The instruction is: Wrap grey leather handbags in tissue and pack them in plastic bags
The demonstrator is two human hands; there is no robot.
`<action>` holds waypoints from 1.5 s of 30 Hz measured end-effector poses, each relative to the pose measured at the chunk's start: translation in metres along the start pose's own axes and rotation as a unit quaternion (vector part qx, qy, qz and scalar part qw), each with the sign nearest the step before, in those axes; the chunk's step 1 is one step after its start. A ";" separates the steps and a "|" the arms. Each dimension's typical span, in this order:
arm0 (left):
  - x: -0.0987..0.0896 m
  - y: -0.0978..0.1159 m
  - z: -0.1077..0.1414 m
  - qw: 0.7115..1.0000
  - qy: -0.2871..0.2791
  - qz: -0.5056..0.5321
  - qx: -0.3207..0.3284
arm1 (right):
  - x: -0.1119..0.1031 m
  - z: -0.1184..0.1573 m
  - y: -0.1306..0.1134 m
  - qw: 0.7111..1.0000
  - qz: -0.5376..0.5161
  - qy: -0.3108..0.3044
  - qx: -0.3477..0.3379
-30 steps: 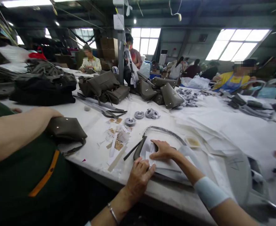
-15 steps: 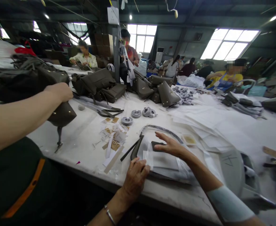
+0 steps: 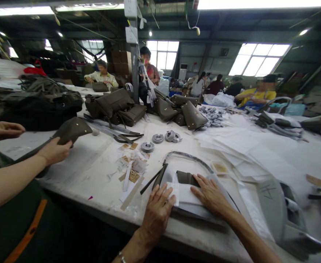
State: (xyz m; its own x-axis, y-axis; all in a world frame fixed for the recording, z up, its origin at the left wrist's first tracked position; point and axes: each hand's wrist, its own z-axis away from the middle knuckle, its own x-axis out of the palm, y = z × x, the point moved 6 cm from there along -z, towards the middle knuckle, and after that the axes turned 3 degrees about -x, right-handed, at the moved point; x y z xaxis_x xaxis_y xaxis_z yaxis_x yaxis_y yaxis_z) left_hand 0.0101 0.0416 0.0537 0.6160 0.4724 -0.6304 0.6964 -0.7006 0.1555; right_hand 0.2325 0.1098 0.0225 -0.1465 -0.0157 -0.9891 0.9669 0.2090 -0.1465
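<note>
In front of me at the table edge lies a dark olive handbag [image 3: 186,178], mostly covered by white paper [image 3: 189,191]. Its handle [image 3: 189,156], in clear wrap, arches out on the far side. My left hand [image 3: 159,206] rests on the near left corner of the bag, fingers spread over the paper. On the right half, my right hand [image 3: 211,193] lies open and flat, its fingertips by the uncovered olive part. A thin dark strap [image 3: 151,179] sticks out to the left of the bag.
At left a co-worker's hand [image 3: 53,151] holds an olive bag [image 3: 74,129]. Tags and strings [image 3: 134,164], grey wrapped coils [image 3: 157,138], a small dish [image 3: 220,168] and paper sheets [image 3: 240,146] lie around. Olive bags [image 3: 111,104] are piled behind; a grey panel [image 3: 268,204] lies at right.
My right hand has come down from above the bag onto the paper. My left hand's fingers have spread farther over the corner. The co-worker's olive bag has been tilted sideways.
</note>
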 end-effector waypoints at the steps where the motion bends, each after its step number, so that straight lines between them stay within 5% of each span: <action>1: -0.003 0.002 0.002 1.000 -0.001 0.009 0.006 | 0.001 0.005 0.001 1.000 0.002 0.007 -0.005; 7: -0.015 0.012 0.018 0.996 -0.012 0.090 0.024 | 0.002 0.030 0.008 0.999 0.019 0.036 -0.031; 12: -0.009 0.013 0.025 0.995 0.024 0.098 0.025 | -0.021 0.010 -0.026 0.987 0.025 0.143 -0.072; 19: -0.013 0.009 0.021 0.990 0.037 0.132 0.040 | 0.034 0.000 -0.037 0.993 -0.022 0.073 -0.090; 22: -0.024 -0.018 0.002 0.985 0.000 0.172 -0.022 | 0.036 0.001 -0.034 0.994 -0.030 0.066 -0.081; 26: -0.030 -0.092 -0.028 0.984 -0.019 0.095 -0.150 | 0.029 0.001 -0.038 0.995 -0.038 0.057 -0.076; 32: 0.008 -0.198 -0.080 0.946 -0.140 -0.098 -0.276 | 0.026 0.002 -0.041 0.994 -0.039 0.075 -0.072; 34: 0.036 -0.210 -0.099 0.933 -0.225 -0.141 -0.241 | 0.025 0.003 -0.042 0.994 -0.041 0.071 -0.070; 38: 0.079 -0.221 -0.124 0.919 -0.287 -0.156 -0.222 | 0.022 0.003 -0.044 0.995 -0.049 0.064 -0.063; 45: 0.089 -0.215 -0.151 0.916 -0.302 -0.175 -0.198 | 0.019 0.002 -0.047 0.994 -0.075 0.058 -0.060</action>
State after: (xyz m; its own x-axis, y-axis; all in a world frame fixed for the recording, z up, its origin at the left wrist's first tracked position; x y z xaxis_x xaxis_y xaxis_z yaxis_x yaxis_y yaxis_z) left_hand -0.0297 0.3152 0.0793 0.0955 0.1651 -0.9816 0.9649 -0.2577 0.0505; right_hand 0.1846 0.0978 0.0106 -0.3164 0.0567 -0.9469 0.9020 0.3272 -0.2818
